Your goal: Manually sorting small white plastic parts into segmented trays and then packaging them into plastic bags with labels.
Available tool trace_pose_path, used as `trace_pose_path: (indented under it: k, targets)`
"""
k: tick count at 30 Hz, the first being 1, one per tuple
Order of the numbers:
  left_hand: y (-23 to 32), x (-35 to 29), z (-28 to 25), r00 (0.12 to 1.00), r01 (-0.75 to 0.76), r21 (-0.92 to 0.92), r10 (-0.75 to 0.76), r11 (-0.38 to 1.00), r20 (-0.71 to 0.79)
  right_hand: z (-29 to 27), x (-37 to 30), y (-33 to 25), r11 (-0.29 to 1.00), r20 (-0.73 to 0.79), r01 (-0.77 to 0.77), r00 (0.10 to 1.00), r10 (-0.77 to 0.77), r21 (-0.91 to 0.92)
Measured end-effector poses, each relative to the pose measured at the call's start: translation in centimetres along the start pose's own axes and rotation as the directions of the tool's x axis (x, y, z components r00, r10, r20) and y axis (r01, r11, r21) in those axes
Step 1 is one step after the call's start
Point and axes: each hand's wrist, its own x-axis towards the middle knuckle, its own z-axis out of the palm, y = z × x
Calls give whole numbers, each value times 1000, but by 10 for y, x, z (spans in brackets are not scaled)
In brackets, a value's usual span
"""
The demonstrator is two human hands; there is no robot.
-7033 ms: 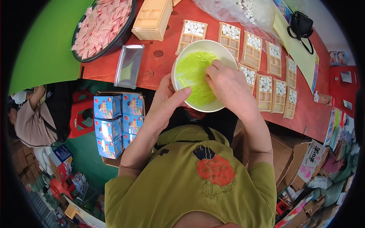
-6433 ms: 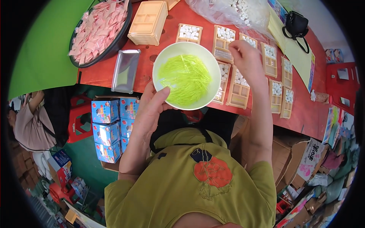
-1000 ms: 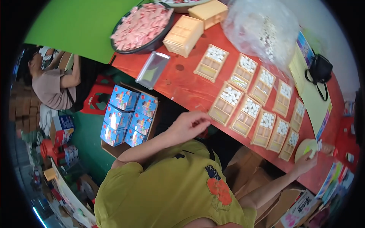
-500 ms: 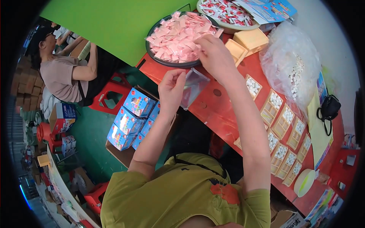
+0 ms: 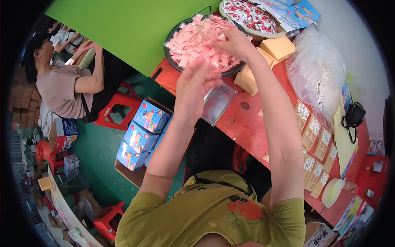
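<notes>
At the far left of the scene, well away from the dark round tray (image 5: 175,57), another person (image 5: 61,84) in a beige shirt sits beside a red plastic stool (image 5: 119,111). Below and left of the tray, an open carton holds blue printed boxes (image 5: 142,133) on the green floor. The tray stands at the bench (image 5: 247,123) edge against a green board (image 5: 127,29) and is heaped with pink sachets (image 5: 197,41). The left hand (image 5: 193,86) is raised just below the tray, fingers loosely curled and close together; whether they hold a sachet cannot be told from this angle. Directly under that hand, a clear rectangular plastic tray (image 5: 218,103) lies on the red bench. The right hand (image 5: 234,43) rests on the sachet heap inside the tray, fingers curled down into the sachets, apparently gripping some. Right of the tray stand pale wooden boxes (image 5: 279,47). Above them sits a second dish of red-and-white sachets (image 5: 247,14). Further right lies a clear bag of white pieces (image 5: 321,78), then rows of small filled packs (image 5: 314,140), and a black pouch (image 5: 354,117).
</notes>
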Motion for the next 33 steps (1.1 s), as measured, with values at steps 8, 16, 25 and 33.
trace_pose_path:
  k: [8, 16, 25, 33]
  targets:
    - [13, 106, 29, 978, 111, 65, -121, 992, 172, -13, -1, -41, 968, -117, 184, 972, -205, -169]
    - [-15, 113, 55, 950, 312, -290, -301, 905, 83, -17, -17, -5, 788, -48, 335, 907, -417, -516]
    - [-51, 40, 100, 936, 248, -300, -148, 921, 320, -94, -148, -40, 998, -99, 58, 993, -58, -9]
    - [-102, -56, 87, 863, 483, -178, -433, 857, 259, -83, -263, 28, 860, -217, -309, 882, 419, 406]
